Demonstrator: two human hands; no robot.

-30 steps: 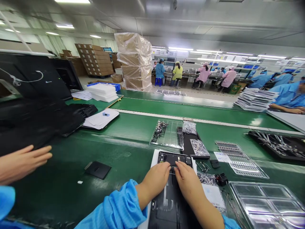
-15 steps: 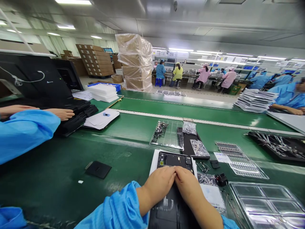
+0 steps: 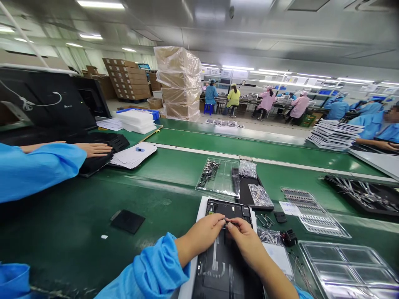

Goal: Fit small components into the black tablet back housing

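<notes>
A black device housing (image 3: 227,270) with electronic parts at its far end lies in front of me on a white sheet (image 3: 202,207). Over its upper half, my left hand (image 3: 208,229) and my right hand (image 3: 245,234) meet with fingertips pinched together. Between the fingertips is something small and thin, too small to name. Right of the housing are loose small metal parts (image 3: 264,219), a bag of small parts (image 3: 269,236) and a black clip-like part (image 3: 289,237).
Clear trays (image 3: 355,261) and a parts tray (image 3: 218,176) stand around. A black flat piece (image 3: 128,221) lies left. A co-worker's hand (image 3: 93,149) rests on stacked black pieces at far left. Papers (image 3: 134,155) lie nearby, and a black tray of cables (image 3: 361,193) sits right.
My hands have lifted and drawn slightly apart, their fingertips now pinching a small thing over the housing. The co-worker's hand at left has moved to the right.
</notes>
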